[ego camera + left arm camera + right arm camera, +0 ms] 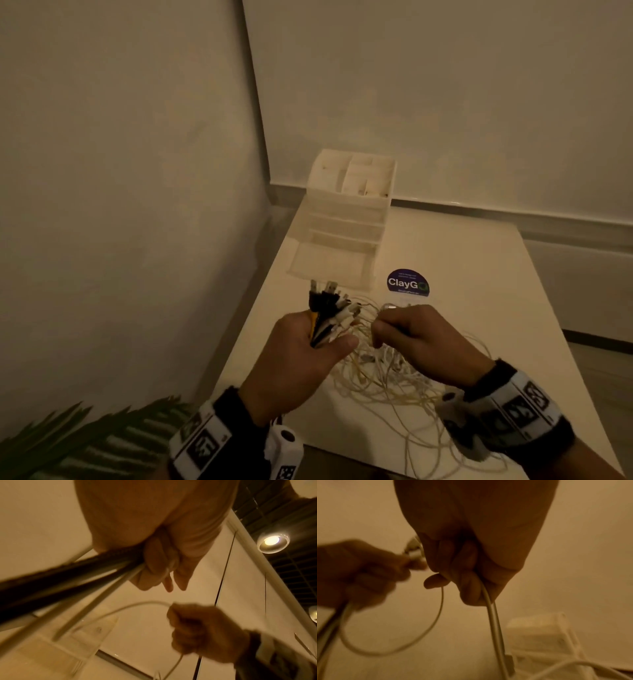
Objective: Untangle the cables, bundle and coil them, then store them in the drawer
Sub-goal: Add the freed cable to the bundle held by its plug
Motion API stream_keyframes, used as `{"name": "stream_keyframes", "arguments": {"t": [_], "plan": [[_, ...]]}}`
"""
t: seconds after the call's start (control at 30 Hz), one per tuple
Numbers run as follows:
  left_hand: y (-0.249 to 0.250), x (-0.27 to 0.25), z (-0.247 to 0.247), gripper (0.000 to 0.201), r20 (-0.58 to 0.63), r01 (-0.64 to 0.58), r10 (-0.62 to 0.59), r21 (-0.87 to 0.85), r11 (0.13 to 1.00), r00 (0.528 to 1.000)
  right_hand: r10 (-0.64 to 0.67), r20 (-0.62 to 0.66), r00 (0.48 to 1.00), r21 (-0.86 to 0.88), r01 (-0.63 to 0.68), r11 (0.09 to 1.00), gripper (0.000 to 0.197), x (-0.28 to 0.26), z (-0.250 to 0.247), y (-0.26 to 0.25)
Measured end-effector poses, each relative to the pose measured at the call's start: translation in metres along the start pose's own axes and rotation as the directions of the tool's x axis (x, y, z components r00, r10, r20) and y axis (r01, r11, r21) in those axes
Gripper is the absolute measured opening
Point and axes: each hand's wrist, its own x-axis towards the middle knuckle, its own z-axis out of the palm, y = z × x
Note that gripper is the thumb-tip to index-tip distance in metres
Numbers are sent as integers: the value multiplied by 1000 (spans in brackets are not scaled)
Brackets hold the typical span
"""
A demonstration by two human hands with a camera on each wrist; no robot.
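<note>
Several cable ends (329,308) clamped within left hand (301,356) fingers (154,561).

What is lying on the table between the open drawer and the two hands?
In the head view, only the plug ends gripped by the left hand cross it; otherwise the table is bare.

A drawer unit (346,219) stands at the bench's (479,274) far left corner, its lowest drawer (329,265) pulled out; a sticker (407,282) lies right of it, tangled cables (387,383) nearer, lower centre, a plant (85,435) lower left.
</note>
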Motion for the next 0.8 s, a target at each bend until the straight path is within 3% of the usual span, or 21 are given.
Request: {"name": "stream_keyframes", "arguments": {"t": [0.07, 0.23, 0.37, 0.43, 0.63, 0.8], "plan": [[-1, 7, 11, 7, -14, -31, 31, -29, 999, 999, -33, -11, 999, 23, 33, 999, 30, 0, -2, -14], [3, 22, 22, 8, -47, -72, 68, -93, 993, 997, -50, -155, 987, 98, 65, 993, 30, -7, -6, -25], [16, 36, 21, 26, -138, -100, 69, -236, 967, 988, 38, -272, 962, 391, 74, 917, 34, -13, 13, -22], [21, 45, 13, 24, -187, -126, 74, -281, 951, 980, 63, -313, 948, 447, 89, 890, 36, -14, 32, -15], [27, 57, -26, 36, -343, -259, 132, -356, 898, 930, 129, -294, 947, 385, -6, 923, 40, -16, 83, 44], [36, 49, -74, 39, -483, -380, 170, -378, 844, 859, 165, -204, 965, 171, -131, 976, 46, -26, 99, 100]]}}
